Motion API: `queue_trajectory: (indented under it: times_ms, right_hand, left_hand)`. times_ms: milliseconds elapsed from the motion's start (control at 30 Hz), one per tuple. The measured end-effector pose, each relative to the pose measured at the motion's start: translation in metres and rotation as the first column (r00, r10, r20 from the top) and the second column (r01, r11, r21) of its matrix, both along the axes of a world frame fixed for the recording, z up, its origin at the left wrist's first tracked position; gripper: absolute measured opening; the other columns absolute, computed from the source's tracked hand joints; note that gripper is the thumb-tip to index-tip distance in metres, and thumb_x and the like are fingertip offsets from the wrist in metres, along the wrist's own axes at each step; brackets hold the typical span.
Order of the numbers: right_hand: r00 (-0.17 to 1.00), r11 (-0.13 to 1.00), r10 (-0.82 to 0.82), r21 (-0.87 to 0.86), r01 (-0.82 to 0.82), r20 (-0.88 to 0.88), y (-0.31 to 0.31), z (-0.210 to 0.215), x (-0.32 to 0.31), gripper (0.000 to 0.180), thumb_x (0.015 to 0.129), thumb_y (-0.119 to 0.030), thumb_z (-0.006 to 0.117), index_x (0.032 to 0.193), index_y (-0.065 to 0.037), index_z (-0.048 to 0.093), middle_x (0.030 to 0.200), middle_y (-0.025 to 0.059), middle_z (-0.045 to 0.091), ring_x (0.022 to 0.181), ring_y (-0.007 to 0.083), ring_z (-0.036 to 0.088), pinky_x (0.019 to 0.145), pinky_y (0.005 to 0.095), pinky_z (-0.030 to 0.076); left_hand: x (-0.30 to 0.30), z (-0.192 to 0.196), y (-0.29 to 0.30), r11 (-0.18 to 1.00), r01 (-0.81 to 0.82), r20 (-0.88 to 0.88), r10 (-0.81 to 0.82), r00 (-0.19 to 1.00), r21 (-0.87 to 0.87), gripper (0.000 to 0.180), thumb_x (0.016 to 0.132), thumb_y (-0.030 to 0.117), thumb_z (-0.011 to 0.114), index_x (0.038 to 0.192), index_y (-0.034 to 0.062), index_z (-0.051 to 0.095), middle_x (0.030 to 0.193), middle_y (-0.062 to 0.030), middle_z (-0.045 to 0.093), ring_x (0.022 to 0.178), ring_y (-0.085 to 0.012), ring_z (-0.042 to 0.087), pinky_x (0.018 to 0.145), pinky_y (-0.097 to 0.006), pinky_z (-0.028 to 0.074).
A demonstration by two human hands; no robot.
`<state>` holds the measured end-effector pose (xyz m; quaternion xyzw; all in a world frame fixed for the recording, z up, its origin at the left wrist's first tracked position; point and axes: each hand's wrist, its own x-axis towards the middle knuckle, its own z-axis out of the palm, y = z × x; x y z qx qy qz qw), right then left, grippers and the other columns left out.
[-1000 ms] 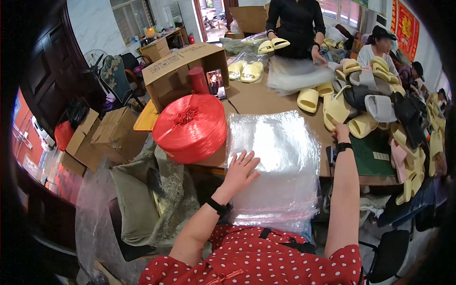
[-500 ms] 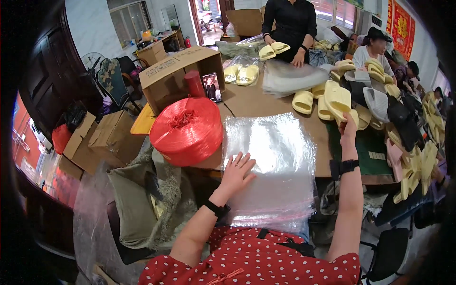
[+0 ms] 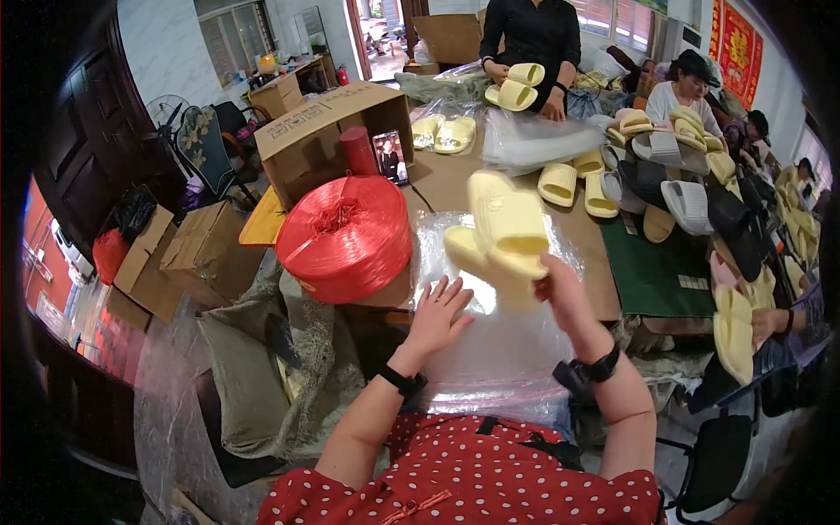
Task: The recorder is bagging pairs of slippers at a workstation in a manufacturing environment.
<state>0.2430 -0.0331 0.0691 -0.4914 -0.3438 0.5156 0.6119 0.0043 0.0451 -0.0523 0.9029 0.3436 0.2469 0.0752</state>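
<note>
pale yellow foam-looking slippers [image 3: 512,219]: two, held together in the air above a stack of thin clear plastic bags [image 3: 477,372] with pinkish strips along the near edge. slipper outlines are blurred.

right hand [image 3: 564,293]: fingers clamped on the pair's lower right end; blur hides how the fingertips divide between the two. left hand [image 3: 440,313]: palm down on the left part of the stack, fingers spread apart, gripping nothing.

progress, as i judge it: this pair is at an early stage. it is apart from the mixed heap of yellow, grey and black slippers [image 3: 687,206] on the right of the brown table [image 3: 591,254], but not in a bag. the stack under my palm lies flat; i see no filled bag touching it.

done elsewhere: near the brown cardboard box [image 3: 332,118], a yellow pair in clear plastic wrapping [image 3: 455,136] looks finished, though i can't make out any seal. left to handle: the heap, plus loose yellow slippers [image 3: 557,185] at its left edge. across the table, a co-worker in black [image 3: 529,44] holds a yellow pair [image 3: 516,87], apparently unwrapped.

large round roll of shiny red plastic twine [image 3: 346,241]: left of the stack, untouched by my hands.
</note>
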Motion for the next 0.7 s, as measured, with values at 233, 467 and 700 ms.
queue_trajectory:
  times_ms: [233, 467, 700]
  right_hand:
    - [0.628, 0.938, 0.336, -0.189, -0.291, 0.702, -0.019, -0.036, -0.034, 0.046, 0.089, -0.049, 0.065, 0.089, -0.004, 0.067, 0.068, 0.0069, 0.061, 0.06, 0.0212, 0.058, 0.054, 0.0318, 0.046]
    - [0.268, 0.942, -0.22, 0.275, -0.191, 0.938, 0.019, 0.003, -0.015, 0.039, 0.079, -0.04, 0.075, 0.099, -0.007, 0.068, 0.09, 0.0126, 0.066, 0.086, 0.0308, 0.063, 0.077, 0.0397, 0.049]
    - [0.034, 0.814, -0.006, 0.024, -0.581, 0.999, 0.065, -0.01, -0.027, 0.062, 0.082, -0.054, 0.068, 0.128, -0.013, 0.063, 0.105, 0.014, 0.066, 0.103, 0.0301, 0.061, 0.107, 0.0464, 0.033]
  left_hand:
    - [-0.002, 0.006, -0.006, 0.781, 0.393, 0.694, 0.072, 0.716, -0.486, 0.053, 0.081, 0.014, 0.079, 0.128, 0.0045, 0.056, 0.122, -0.0092, 0.064, 0.108, -0.0187, 0.063, 0.089, -0.033, 0.054]
    - [-0.001, 0.019, -0.014, 0.788, 0.393, 0.664, 0.028, 0.748, -0.475, 0.05, 0.092, 0.007, 0.064, 0.138, 0.0055, 0.045, 0.131, -0.0094, 0.059, 0.116, -0.0212, 0.06, 0.096, -0.038, 0.053]
    - [0.004, -0.025, 0.015, 0.103, 0.911, 0.753, 0.604, 0.261, -0.399, 0.044, 0.107, 0.027, 0.03, 0.145, 0.0068, 0.035, 0.137, -0.0154, 0.052, 0.12, -0.0287, 0.058, 0.097, -0.046, 0.054]
